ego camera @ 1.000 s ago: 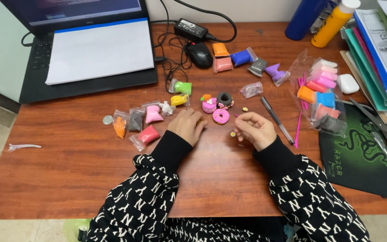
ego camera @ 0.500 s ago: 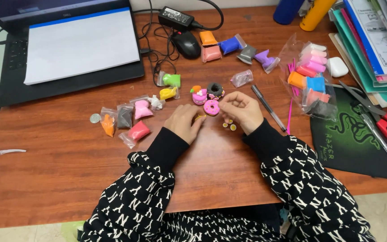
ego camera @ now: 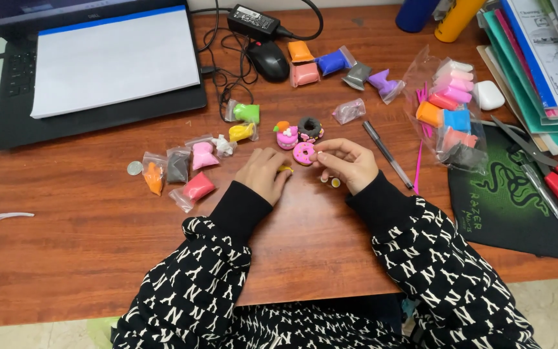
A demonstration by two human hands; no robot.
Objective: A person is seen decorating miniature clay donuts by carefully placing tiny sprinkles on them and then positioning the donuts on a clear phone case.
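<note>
Head view: a pink clay doughnut (ego camera: 303,153) is pinched at its right edge by the fingertips (ego camera: 321,154) of the right hand (ego camera: 349,165), at the middle of a wooden desk (ego camera: 85,220). The left hand (ego camera: 263,173) rests just beside it, knuckles up, its fingers curled together over a small yellow piece (ego camera: 285,169); whether that piece is truly gripped cannot be told. Just beyond the doughnut stand a dark doughnut (ego camera: 310,128) and a pink cupcake figure (ego camera: 286,137), both apparently finished. Small yellow bits (ego camera: 332,182) lie on the desk under the right wrist. Bagged clay in orange, dark grey, pink and red (ego camera: 177,169) is spread to the left; a larger bag of coloured clay (ego camera: 450,116) is seen to the right, with a grey pen (ego camera: 385,152) between it and the hand. A laptop (ego camera: 98,64) and a black mouse (ego camera: 268,60) occupy the far side.

The step in hand is judged to be the decorating of the pink doughnut. A light, steady hold on the soft model would be called for next, while a tiny piece is pressed on without the shape being dented.
</note>
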